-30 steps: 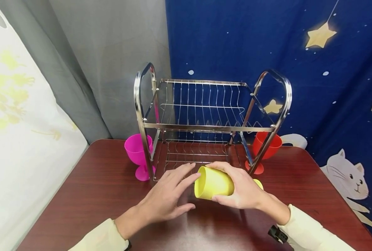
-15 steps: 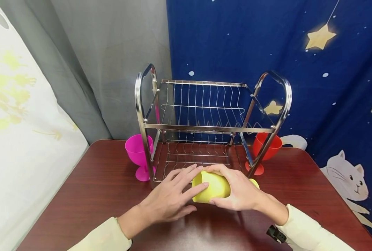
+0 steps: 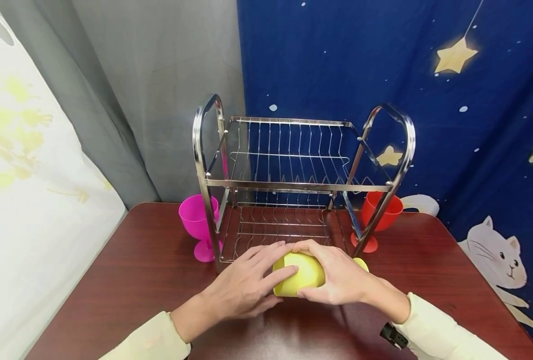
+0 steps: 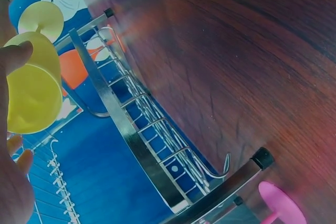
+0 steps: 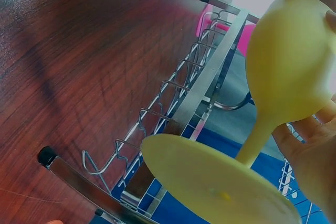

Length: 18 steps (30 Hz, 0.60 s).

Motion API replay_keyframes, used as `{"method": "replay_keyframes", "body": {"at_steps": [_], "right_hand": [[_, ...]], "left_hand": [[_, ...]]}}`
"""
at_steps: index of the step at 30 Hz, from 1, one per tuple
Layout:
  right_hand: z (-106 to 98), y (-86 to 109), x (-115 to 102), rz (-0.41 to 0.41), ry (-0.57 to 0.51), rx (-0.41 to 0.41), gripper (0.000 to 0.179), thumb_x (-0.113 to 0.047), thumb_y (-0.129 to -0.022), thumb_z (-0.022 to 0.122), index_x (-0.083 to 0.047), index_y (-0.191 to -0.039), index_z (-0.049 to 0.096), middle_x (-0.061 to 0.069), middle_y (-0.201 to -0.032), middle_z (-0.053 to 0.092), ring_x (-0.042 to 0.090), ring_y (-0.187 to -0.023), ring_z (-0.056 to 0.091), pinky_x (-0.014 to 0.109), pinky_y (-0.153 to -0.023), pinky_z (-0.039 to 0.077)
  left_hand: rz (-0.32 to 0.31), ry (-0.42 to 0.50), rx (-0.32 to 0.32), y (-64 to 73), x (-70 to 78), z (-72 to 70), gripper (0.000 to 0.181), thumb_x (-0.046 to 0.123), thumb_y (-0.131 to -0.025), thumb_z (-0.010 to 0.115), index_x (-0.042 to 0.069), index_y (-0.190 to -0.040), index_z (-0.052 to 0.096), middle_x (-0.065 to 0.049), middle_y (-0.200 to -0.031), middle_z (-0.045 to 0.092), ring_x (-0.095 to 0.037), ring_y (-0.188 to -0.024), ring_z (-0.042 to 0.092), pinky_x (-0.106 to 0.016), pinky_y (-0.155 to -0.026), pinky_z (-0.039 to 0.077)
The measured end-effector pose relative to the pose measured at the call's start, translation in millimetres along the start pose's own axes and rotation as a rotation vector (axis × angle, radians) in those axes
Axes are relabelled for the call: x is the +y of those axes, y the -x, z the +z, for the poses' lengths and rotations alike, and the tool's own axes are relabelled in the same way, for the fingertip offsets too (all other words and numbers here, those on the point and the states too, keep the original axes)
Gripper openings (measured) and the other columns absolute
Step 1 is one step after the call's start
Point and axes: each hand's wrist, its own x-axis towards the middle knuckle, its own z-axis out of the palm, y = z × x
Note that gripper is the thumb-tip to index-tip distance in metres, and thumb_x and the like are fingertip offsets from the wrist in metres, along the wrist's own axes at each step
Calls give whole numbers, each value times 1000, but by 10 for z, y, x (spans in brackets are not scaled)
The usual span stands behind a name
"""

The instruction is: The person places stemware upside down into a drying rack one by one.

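Observation:
A yellow plastic goblet (image 3: 306, 274) is held on its side in front of the rack, its mouth toward the left and its round foot toward the right. My right hand (image 3: 345, 277) grips the bowl from the right, thumb low and fingers over the top. My left hand (image 3: 244, 285) is at the rim end, fingers bent over the bowl and thumb below. The left wrist view looks into the hollow bowl of the yellow goblet (image 4: 37, 100). Stem and foot of the goblet (image 5: 210, 182) show large in the right wrist view, with fingers around the bowl.
A two-tier chrome dish rack (image 3: 298, 186) stands on the dark red wooden table (image 3: 145, 300) behind my hands. A magenta goblet (image 3: 196, 220) stands upright at its left side, a red goblet (image 3: 385, 212) at its right. Grey and blue curtains (image 3: 320, 60) hang behind.
My left hand has moved right and now holds the goblet's rim end, which my right hand held alone. The goblet has shifted slightly left and down, its mouth now hidden behind my left fingers.

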Motion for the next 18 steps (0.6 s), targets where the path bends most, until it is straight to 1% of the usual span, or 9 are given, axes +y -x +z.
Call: {"method": "replay_keyframes", "body": {"at_steps": [7,13,18], "right_hand": [[11,2,15,-13,-9,-2,70,-38,-72,82,-18,-129,46,-10,-118,62,3,-90,58,19,-68,48],[6,-2,16,-34,-19,-16,71,-40,-73,81,-18,-130,44,-10,-119,61,3,-92,58,20,-70,49],[-1,-4,16,-65,-8,-36,71,-39,-75,80,-18,-132,43,-7,-122,59,5,-96,59,21,-74,50]], "left_hand": [[22,31,14,0,-12,34,65,32,-75,78,14,-132,52,-15,-143,45,-27,-132,46,-38,-106,43],[57,109,66,-33,-22,51,64,25,-72,77,9,-129,53,-17,-137,47,-26,-125,48,-34,-105,44],[54,176,88,-30,-21,51,64,23,-69,78,9,-126,53,-17,-135,47,-25,-124,47,-34,-104,45]]}}
